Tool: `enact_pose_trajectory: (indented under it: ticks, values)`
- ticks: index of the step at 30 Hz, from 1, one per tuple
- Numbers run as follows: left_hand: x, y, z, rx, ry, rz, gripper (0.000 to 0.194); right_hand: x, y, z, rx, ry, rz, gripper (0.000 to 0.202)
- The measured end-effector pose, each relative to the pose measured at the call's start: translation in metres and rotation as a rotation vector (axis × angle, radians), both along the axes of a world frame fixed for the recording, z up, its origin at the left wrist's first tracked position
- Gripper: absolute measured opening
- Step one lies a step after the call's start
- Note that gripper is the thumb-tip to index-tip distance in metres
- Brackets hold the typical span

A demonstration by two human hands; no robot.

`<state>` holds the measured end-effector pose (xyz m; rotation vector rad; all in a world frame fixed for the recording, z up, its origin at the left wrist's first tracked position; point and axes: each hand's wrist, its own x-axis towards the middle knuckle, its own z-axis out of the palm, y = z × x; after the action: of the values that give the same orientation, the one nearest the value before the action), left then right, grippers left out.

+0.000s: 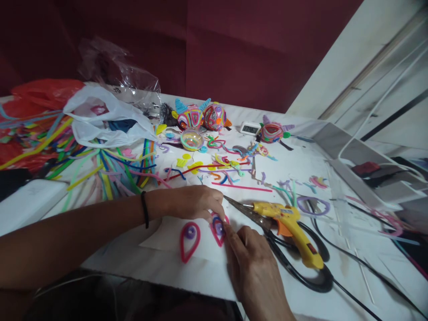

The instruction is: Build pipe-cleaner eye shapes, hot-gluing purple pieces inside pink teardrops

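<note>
On a sheet of white paper (pixel 160 240), a pink teardrop loop of pipe cleaner (pixel 182 243) lies flat with a purple coil (pixel 190 232) inside its rounded end. Just right of it is a second pink pipe-cleaner teardrop (pixel 214 236), holding a purple coil and a blue piece. My left hand (pixel 197 201) reaches in from above, its fingers bent down and pinching the top of this second teardrop. From the right, my right hand (pixel 256 258) presses thumb and forefinger together at its edge. The fingertips partly cover the shape.
A yellow glue gun (pixel 290 223) lies over large black-handled scissors (pixel 277 240) right of my hands. Loose pipe cleaners (pixel 107 174) and a white plastic bag (pixel 107 120) fill the left. Decorated balls (pixel 190 118) and a small digital timer (pixel 250 128) stand behind.
</note>
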<state>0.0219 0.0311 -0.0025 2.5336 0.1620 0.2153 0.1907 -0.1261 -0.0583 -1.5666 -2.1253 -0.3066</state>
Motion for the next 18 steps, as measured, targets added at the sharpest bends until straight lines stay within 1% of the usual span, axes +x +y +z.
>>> enact_pose_trajectory:
  ticks: [7,10,15,18]
  values:
    - [0.0010,-0.0020,0.0006,0.056,0.002,0.002,0.024,0.0000,0.0026,0.0085,0.060,-0.108,0.028,0.037]
    - [0.0006,-0.0023,-0.0005,0.081,0.003,0.004,0.022,0.0007,0.0024,0.0093,0.060,-0.135,0.017,0.036]
    - [-0.0003,-0.0026,-0.0028,0.075,-0.011,0.037,0.026,0.0020,0.0009,0.0050,0.016,-0.114,0.010,0.033]
    - [-0.0006,-0.0035,-0.0035,0.084,-0.032,0.047,0.023,0.0011,0.0001,0.0058,0.035,-0.069,0.012,0.033]
